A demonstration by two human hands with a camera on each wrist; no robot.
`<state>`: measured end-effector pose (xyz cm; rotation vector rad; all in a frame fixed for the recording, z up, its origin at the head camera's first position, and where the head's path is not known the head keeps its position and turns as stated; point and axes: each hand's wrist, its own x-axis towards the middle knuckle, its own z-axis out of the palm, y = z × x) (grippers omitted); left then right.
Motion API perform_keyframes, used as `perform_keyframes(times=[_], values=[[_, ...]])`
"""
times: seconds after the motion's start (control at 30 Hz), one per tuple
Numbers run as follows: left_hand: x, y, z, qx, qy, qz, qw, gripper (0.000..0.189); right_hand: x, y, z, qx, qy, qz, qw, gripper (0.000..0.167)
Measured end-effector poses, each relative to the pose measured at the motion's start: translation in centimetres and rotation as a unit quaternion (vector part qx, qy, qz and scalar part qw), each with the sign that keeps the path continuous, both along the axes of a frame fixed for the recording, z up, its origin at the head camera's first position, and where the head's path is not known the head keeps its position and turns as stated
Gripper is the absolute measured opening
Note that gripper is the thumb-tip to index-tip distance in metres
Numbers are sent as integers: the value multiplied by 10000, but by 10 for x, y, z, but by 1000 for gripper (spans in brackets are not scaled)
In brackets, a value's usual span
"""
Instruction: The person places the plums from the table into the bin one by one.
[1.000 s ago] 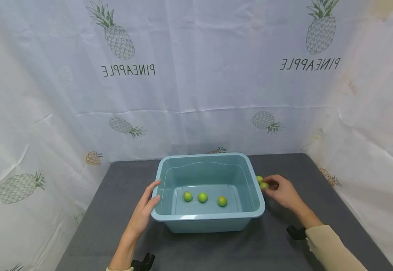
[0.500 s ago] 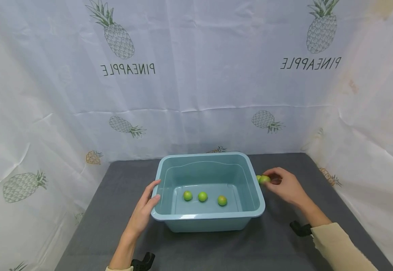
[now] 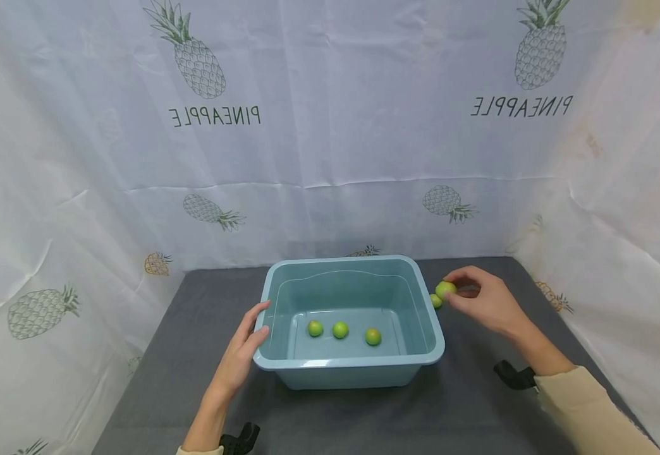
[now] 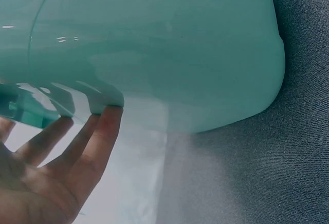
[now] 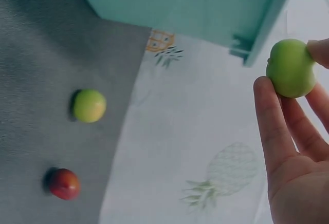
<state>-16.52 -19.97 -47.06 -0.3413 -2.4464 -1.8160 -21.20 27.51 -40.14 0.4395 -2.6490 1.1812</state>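
Observation:
A light blue plastic basin point(image 3: 336, 374) stands on the dark table; several small round green fruits point(image 3: 339, 330) lie in a row on its floor. At its left rim rests my left hand point(image 3: 238, 357), index finger and thumb on the edge. In the left wrist view the other fingertips point(image 4: 110, 112) touch the outer wall, fingers nearly straight. To the right of the basin my right hand point(image 3: 489, 303) pinches a small plum-like green fruit point(image 5: 291, 69) between thumb and fingers, raised above the table.
Beside the basin's right wall another green fruit point(image 3: 435, 301) lies on the table. The right wrist view also shows a red fruit point(image 5: 65, 184) on the dark cloth. White curtains point(image 3: 330, 145) with pineapple prints enclose the table at the back and sides.
My right hand has picked up a green fruit beside the basin and moved it up and slightly away from me. The left hand and basin have hardly moved.

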Motion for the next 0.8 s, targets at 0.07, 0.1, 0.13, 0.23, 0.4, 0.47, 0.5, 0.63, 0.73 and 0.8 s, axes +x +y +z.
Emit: perform_keyframes(times=[0.07, 0.1, 0.13, 0.23, 0.4, 0.47, 0.5, 0.63, 0.73, 0.8], values=[[0, 0, 0, 2, -14, 12, 10000, 47, 2, -3, 8, -12, -5, 65, 10000, 30], [0, 0, 0, 0, -16, 19, 10000, 47, 3, -4, 12, -14, -7, 103, 9999, 30], [0, 0, 0, 0, -17, 22, 10000, 47, 4, -6, 16, -14, 4, 140, 9999, 30], [0, 0, 0, 1, -8, 27, 10000, 47, 7, -11, 27, -7, 40, 241, 9997, 30], [-1, 0, -1, -18, 3, 38, 10000, 46, 9, -20, 44, -20, 56, 408, 9991, 31], [-1, 0, -1, -19, -2, 44, 10000, 46, 8, -25, 49, -6, 33, 472, 9989, 30], [-1, 0, -1, -16, -4, 48, 10000, 46, 7, -27, 52, 5, 26, 510, 9987, 30], [-2, 0, -3, 21, -2, 8, 10000, 47, 4, -39, 60, 42, 30, 697, 9976, 28], [-3, -1, -4, 34, 10, -27, 10000, 47, 1, -47, 63, -12, 91, 907, 9958, 26], [-3, -1, -4, 39, 15, -38, 10000, 47, -2, -53, 65, -52, 147, 1078, 9941, 26]])
